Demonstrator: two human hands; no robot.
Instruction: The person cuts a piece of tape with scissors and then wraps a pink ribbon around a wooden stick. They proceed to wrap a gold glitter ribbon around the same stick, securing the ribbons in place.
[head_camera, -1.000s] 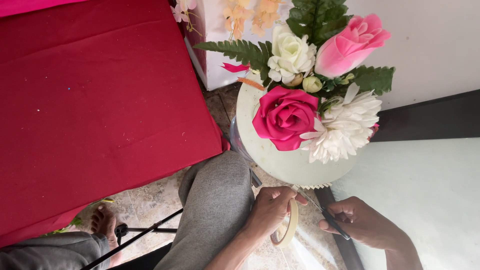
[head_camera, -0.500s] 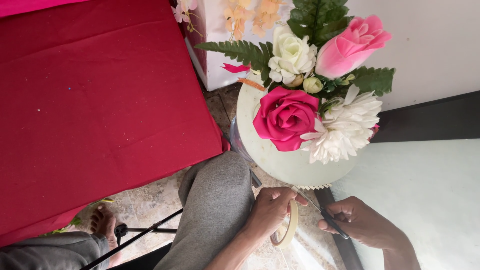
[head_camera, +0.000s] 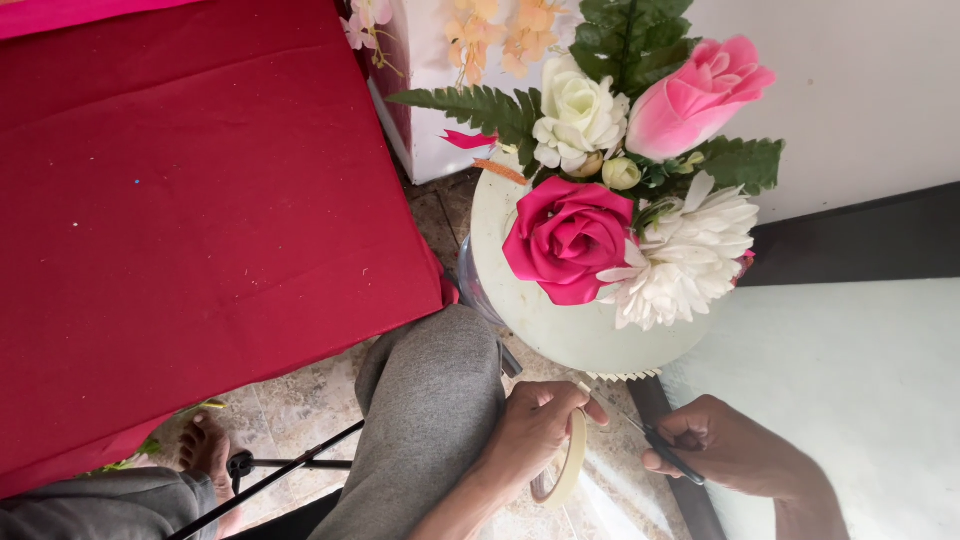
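Seen from above, nearest the camera, a seated person's left hand (head_camera: 535, 425) is closed around a roll of pale tape (head_camera: 562, 470), fingers curled over its rim, the roll standing on edge just off the grey-trousered knee (head_camera: 430, 400). Close beside it, the right hand (head_camera: 725, 450) is clamped on a pair of dark-handled scissors (head_camera: 665, 455), whose thin blades point toward the roll; whether a strip of tape runs between the two cannot be made out.

Against the picture of a second ago, little has shifted: both hands keep their grip and their places, the right hand's fingers only slightly reset on the scissors. By that reading, the cut of tape is being lined up, not yet made.

Just beyond the hands stands a round, pale green arrangement base (head_camera: 580, 320) carrying four large blooms: one deep pink rose (head_camera: 565, 238), one white chrysanthemum (head_camera: 685, 258), one cream rose (head_camera: 578, 115) and one light pink rose (head_camera: 695, 95), plus one small cream bud (head_camera: 620, 173) and green fern leaves (head_camera: 480, 108).

One bare foot (head_camera: 205, 450) rests on the stone floor (head_camera: 300, 400) at lower left. A red cloth (head_camera: 200, 220) covers the desk to the left; farthest off, a white box with peach blossoms (head_camera: 500, 35) meets the wall.
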